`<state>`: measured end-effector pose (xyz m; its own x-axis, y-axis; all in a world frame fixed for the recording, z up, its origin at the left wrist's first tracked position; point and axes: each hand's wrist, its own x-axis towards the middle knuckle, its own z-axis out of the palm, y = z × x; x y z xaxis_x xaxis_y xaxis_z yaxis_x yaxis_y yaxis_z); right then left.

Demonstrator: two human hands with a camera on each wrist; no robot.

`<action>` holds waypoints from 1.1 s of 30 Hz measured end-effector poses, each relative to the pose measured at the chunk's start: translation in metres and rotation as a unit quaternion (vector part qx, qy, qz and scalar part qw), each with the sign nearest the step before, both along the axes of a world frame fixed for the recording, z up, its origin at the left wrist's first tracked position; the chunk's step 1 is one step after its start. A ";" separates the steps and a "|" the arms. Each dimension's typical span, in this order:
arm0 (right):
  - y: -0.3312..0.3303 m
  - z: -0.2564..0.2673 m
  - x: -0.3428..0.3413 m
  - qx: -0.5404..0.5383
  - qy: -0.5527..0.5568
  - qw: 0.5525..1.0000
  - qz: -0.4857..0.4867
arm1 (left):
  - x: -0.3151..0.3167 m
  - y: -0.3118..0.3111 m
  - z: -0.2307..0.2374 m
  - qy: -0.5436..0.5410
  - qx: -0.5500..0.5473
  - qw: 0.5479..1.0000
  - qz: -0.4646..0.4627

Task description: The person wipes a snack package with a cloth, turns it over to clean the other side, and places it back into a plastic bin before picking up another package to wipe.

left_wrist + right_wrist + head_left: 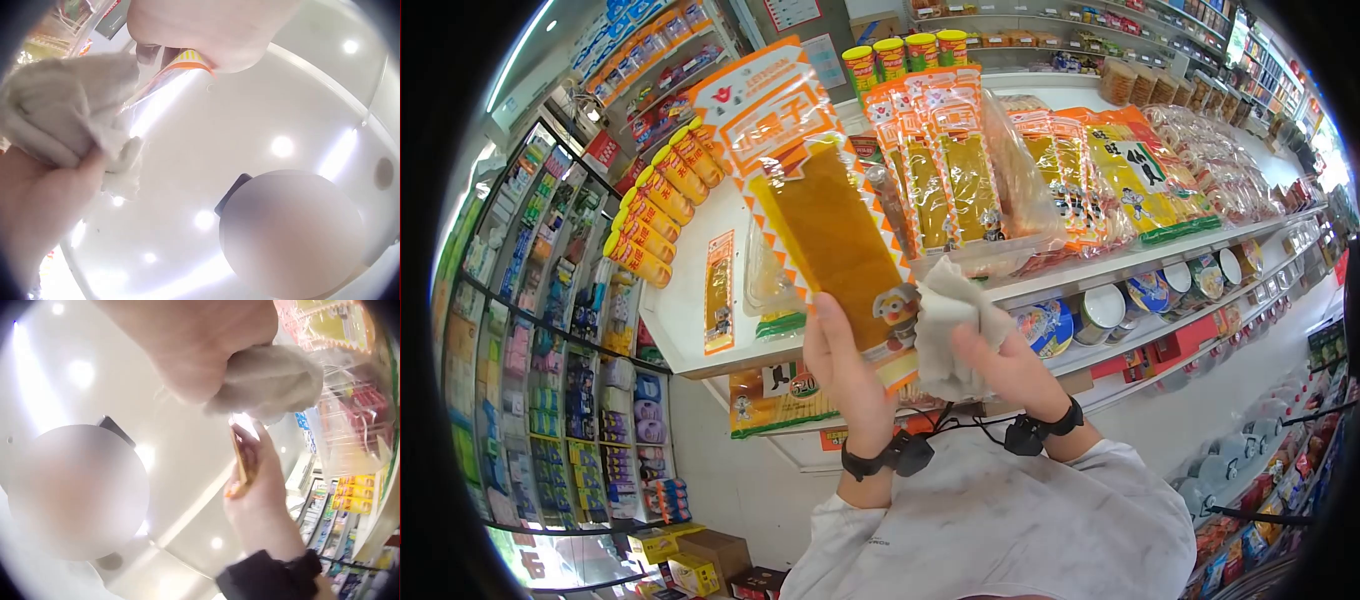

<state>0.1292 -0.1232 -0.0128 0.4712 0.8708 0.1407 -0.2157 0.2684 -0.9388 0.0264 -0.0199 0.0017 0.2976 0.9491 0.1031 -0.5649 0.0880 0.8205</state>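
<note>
My left hand (847, 375) grips the lower edge of a long flat snack packet (825, 220), orange-edged with a clear window over a brown sheet and a cartoon dog near the bottom. It is held up, tilted, above the front of the shelf. A crumpled greyish cloth (950, 325) is bunched in my right hand (1022, 372), against the packet's lower right side. In the left wrist view the cloth (69, 106) hangs over the fingers of my right hand (50, 194). The right wrist view shows the packet (244, 459) edge-on in my left hand (262, 494).
Similar packets (945, 180) stand in a clear bin behind. One packet (719, 290) lies on the white shelf (680, 330) at left, near a row of yellow canisters (662, 190). Yellow bags (1145, 170) lie at right. Tins (1100, 305) sit on the lower shelf.
</note>
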 end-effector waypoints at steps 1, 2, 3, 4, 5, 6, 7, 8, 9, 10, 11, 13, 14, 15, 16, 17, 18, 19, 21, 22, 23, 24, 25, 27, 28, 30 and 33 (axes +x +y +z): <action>0.000 0.000 0.001 -0.004 -0.065 0.998 0.013 | 0.005 -0.001 -0.002 0.016 -0.028 0.999 0.034; 0.001 0.001 0.002 -0.009 -0.130 0.991 0.027 | 0.006 0.001 -0.004 0.012 -0.007 1.000 0.006; 0.002 -0.004 0.006 -0.002 -0.133 0.991 -0.020 | 0.005 0.002 -0.006 0.008 0.014 1.000 -0.024; 0.004 -0.012 0.013 0.007 -0.135 0.988 -0.070 | 0.005 0.004 -0.007 0.005 0.037 0.998 -0.056; 0.005 -0.016 0.020 0.015 -0.137 0.983 -0.124 | 0.007 0.003 -0.003 0.018 0.078 0.995 -0.059; 0.002 -0.010 0.027 0.067 -0.121 0.968 -0.211 | 0.011 0.001 0.002 0.030 0.118 0.991 -0.063; -0.002 -0.002 0.036 0.117 -0.107 0.942 -0.297 | 0.015 -0.001 0.005 0.039 0.157 0.984 -0.070; -0.005 0.006 0.049 0.129 -0.114 0.908 -0.383 | 0.014 0.002 0.002 0.053 0.173 0.979 -0.092; -0.008 0.012 0.064 0.141 -0.120 0.866 -0.464 | 0.007 0.008 -0.004 0.066 0.189 0.973 -0.112; -0.014 0.014 0.081 0.125 -0.147 0.846 -0.497 | 0.003 0.013 -0.007 0.079 0.204 0.967 -0.132; -0.021 0.014 0.100 0.110 -0.174 0.824 -0.528 | 0.003 0.014 -0.006 0.092 0.212 0.965 -0.122; -0.034 0.010 0.133 0.058 -0.194 0.804 -0.559 | 0.004 0.021 0.000 0.123 0.231 0.955 -0.138; -0.038 0.003 0.147 0.020 -0.186 0.808 -0.559 | 0.004 0.023 0.004 0.140 0.239 0.950 -0.142; -0.040 -0.004 0.160 -0.017 -0.178 0.811 -0.558 | 0.010 0.026 0.010 0.141 0.238 0.949 -0.149; -0.042 -0.013 0.175 -0.048 -0.196 0.818 -0.538 | 0.017 0.030 0.014 0.155 0.250 0.943 -0.154; -0.043 -0.027 0.190 -0.081 -0.212 0.825 -0.518 | 0.024 0.035 0.018 0.171 0.262 0.936 -0.160; -0.042 -0.038 0.199 -0.113 -0.228 0.829 -0.498 | 0.031 0.040 0.022 0.188 0.273 0.929 -0.165; -0.040 -0.048 0.203 -0.120 -0.262 0.815 -0.503 | 0.042 0.045 0.023 0.173 0.284 0.927 -0.171; -0.036 -0.062 0.209 -0.131 -0.329 0.782 -0.513 | 0.070 0.057 0.016 0.144 0.306 0.923 -0.183; -0.035 -0.064 0.210 -0.121 -0.317 0.773 -0.535 | 0.083 0.062 0.013 0.161 0.316 0.915 -0.193; -0.035 -0.066 0.210 -0.110 -0.305 0.765 -0.557 | 0.097 0.067 0.010 0.177 0.326 0.906 -0.202; -0.036 -0.067 0.210 -0.100 -0.292 0.756 -0.577 | 0.109 0.071 0.009 0.193 0.335 0.898 -0.211; -0.041 -0.065 0.210 -0.090 -0.253 0.781 -0.564 | 0.119 0.072 0.010 0.220 0.356 0.886 -0.201; -0.045 -0.062 0.206 -0.048 -0.227 0.777 -0.585 | 0.136 0.072 0.010 0.271 0.393 0.859 -0.183; -0.049 -0.061 0.203 -0.028 -0.214 0.774 -0.596 | 0.143 0.073 0.007 0.317 0.417 0.838 -0.155; -0.055 -0.061 0.197 0.003 -0.153 0.792 -0.591 | 0.156 0.075 -0.002 0.405 0.461 0.784 -0.097; -0.061 -0.057 0.186 0.036 -0.110 0.800 -0.588 | 0.173 0.076 -0.029 0.406 0.526 0.744 -0.069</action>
<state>0.3150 -0.1844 -0.0700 0.9159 -0.1716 0.3628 0.3945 0.2194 -0.8923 0.1995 0.0560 -0.0271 0.7538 0.4260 0.5003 0.1100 -0.8324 0.5431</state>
